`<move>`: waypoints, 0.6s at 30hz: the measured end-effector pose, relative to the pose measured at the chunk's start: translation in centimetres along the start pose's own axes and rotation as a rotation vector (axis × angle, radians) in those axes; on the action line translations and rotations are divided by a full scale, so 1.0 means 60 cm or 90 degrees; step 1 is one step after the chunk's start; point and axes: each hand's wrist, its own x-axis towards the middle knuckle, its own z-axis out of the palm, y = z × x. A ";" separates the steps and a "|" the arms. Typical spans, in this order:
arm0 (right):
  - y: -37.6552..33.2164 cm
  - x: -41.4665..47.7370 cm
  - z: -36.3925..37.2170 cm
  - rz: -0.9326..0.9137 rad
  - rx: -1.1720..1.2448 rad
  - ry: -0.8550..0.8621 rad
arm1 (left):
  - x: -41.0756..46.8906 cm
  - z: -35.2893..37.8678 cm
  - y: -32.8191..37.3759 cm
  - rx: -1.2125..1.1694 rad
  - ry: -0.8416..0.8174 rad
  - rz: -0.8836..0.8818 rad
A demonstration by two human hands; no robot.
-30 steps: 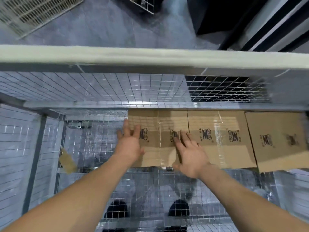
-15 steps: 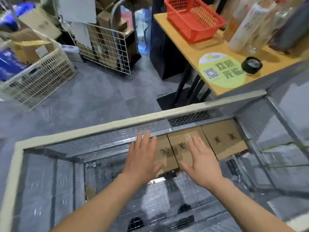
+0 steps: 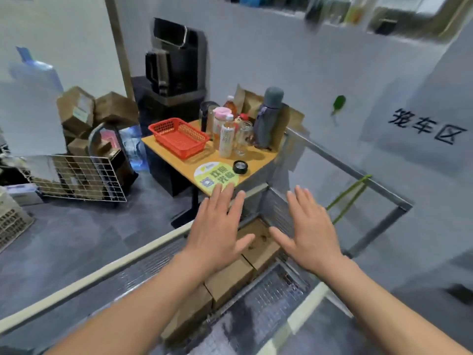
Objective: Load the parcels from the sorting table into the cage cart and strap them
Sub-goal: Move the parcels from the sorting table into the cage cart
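Three brown cardboard parcels lie in a row on the mesh floor of the cage cart, against its far wall. My left hand and my right hand hover flat above the cart with fingers straight and spread, holding nothing and touching nothing. A green strap hangs from the cart's metal rail at the right. The left hand hides part of the middle parcel.
A wooden table behind the cart bears a red basket, bottles, a grey flask and a black tape roll. Piled boxes and a wire crate stand at the left. A white wall is at the right.
Both hands have lifted off the parcels and out of the cart. The view has swung up and to the right, from the cart floor to the table and wall.
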 end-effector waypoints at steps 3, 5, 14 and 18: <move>0.042 -0.052 -0.089 0.031 -0.010 0.059 | 0.009 -0.051 0.091 0.000 0.033 0.054; 0.070 -0.097 -0.147 0.055 -0.019 0.102 | 0.007 -0.083 0.155 0.001 0.054 0.091; 0.164 -0.297 -0.363 0.146 -0.101 0.240 | -0.016 -0.196 0.396 -0.004 0.153 0.230; 0.185 -0.380 -0.440 0.205 -0.153 0.283 | -0.021 -0.230 0.480 -0.026 0.171 0.303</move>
